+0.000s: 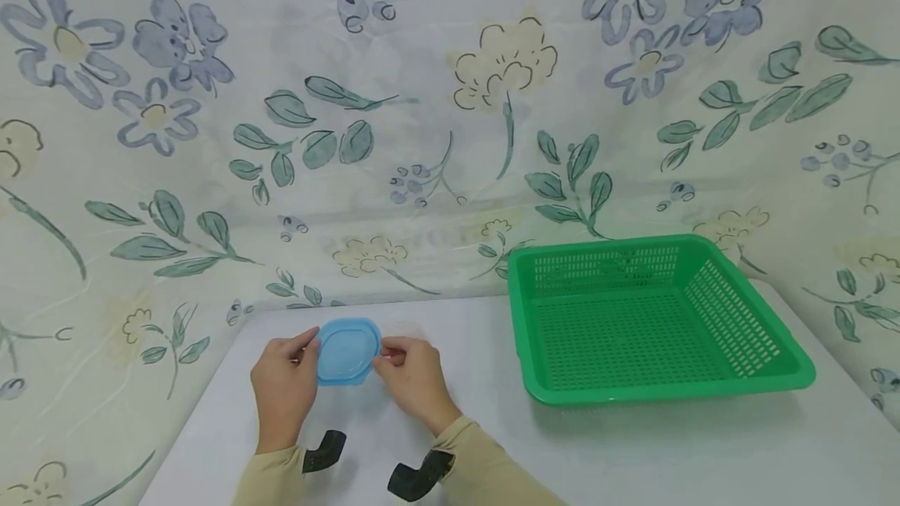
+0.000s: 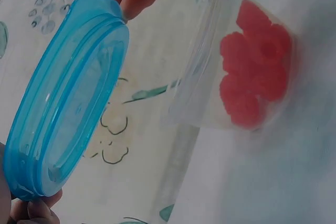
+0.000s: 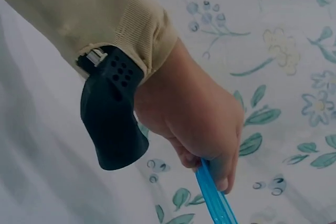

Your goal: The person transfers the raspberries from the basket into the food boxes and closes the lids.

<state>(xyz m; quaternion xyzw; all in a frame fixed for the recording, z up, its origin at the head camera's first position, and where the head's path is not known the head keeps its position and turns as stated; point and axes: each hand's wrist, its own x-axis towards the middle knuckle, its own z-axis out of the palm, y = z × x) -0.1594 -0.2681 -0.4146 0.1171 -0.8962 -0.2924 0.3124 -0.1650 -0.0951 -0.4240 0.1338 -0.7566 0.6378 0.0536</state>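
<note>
A translucent blue lid (image 1: 348, 353) with a raised rim and a small tab is held up above the white table by both hands. My left hand (image 1: 284, 385) pinches its left edge between thumb and fingers. On the opposite side, my right hand (image 1: 415, 381) pinches the edge near the tab. Seen from the left wrist, the lid (image 2: 79, 103) stands tilted nearly on edge. Beyond it is a clear container (image 2: 210, 98) with several red, raspberry-like pieces (image 2: 257, 64) inside. That container is mostly hidden behind my right hand in the head view.
A green plastic basket (image 1: 657, 397) with slotted walls stands on the right side of the white table (image 1: 478, 397). Floral cloth (image 1: 450, 139) hangs behind the table's back edge. Black curved camera mounts (image 1: 420, 476) stick out from both wrists.
</note>
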